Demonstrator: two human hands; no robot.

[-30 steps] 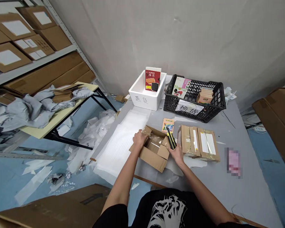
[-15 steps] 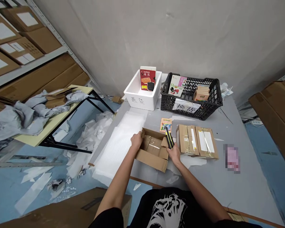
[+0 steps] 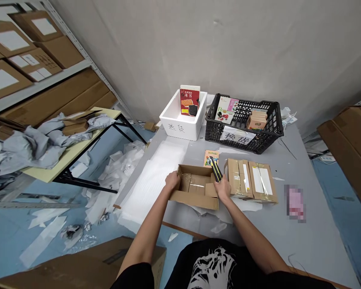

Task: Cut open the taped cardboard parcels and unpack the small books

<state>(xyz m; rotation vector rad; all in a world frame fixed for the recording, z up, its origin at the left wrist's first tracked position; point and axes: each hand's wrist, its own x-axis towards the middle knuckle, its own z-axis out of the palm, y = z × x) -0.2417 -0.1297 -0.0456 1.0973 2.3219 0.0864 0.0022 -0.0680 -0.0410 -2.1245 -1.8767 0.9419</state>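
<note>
Your left hand (image 3: 172, 180), fingers spread, rests on the near-left wall of one open brown cardboard box (image 3: 195, 188), contents glossy and hard to make out. Your right hand (image 3: 222, 188) grips one black-and-yellow utility knife (image 3: 216, 170). One white foam box (image 3: 172, 124) holds one red book (image 3: 189, 102); one black plastic crate (image 3: 243, 124) holds uncounted books (image 3: 225, 110). Two taped cardboard parcels (image 3: 252, 181) lie beside; one pink item (image 3: 295, 202) is blurred.

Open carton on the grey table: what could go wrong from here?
The utility knife in the right hand sits right beside the carton; a slip could nick the left hand on the carton's edge, or whatever lies inside. Its tip also points toward the small picture book, whose cover it might scratch.
</note>
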